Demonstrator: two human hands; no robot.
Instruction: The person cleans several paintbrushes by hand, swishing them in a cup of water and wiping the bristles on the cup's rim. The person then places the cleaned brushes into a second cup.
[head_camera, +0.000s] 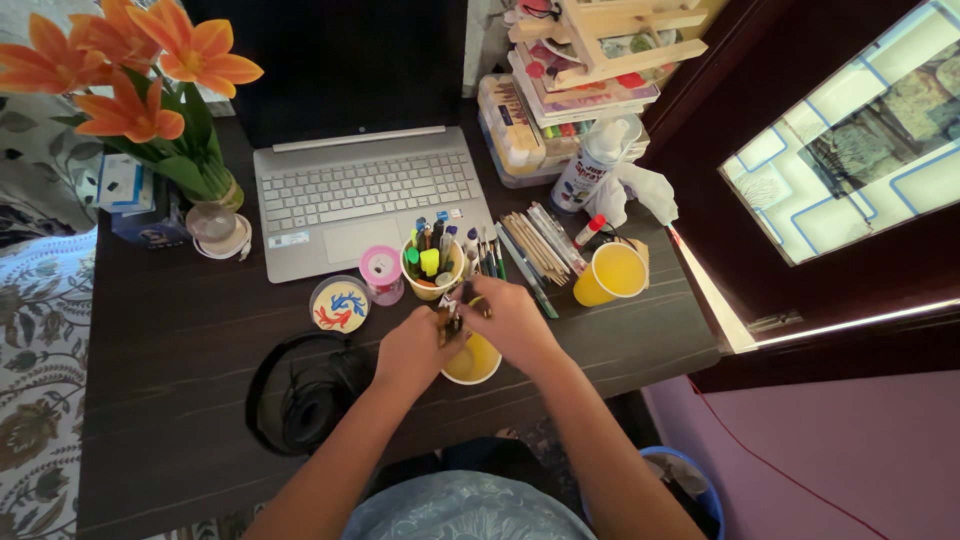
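The dark wood-grain desk (180, 340) is lying crowded ahead of you, open room remaining only at its left and near edge. Your left hand (415, 350) and right hand (510, 320) are meeting over the round yellow paper cup (474, 362), fingers clenching a small bundle of pens (452, 315) just above its rim. A black headphone set (310, 395) is resting just left; a second yellow cup (612, 272) is standing near the right edge.

both bare forearms reach forward and converge; the left hand (415, 350) and right hand (513, 318) meet, fingers curled in a grip.
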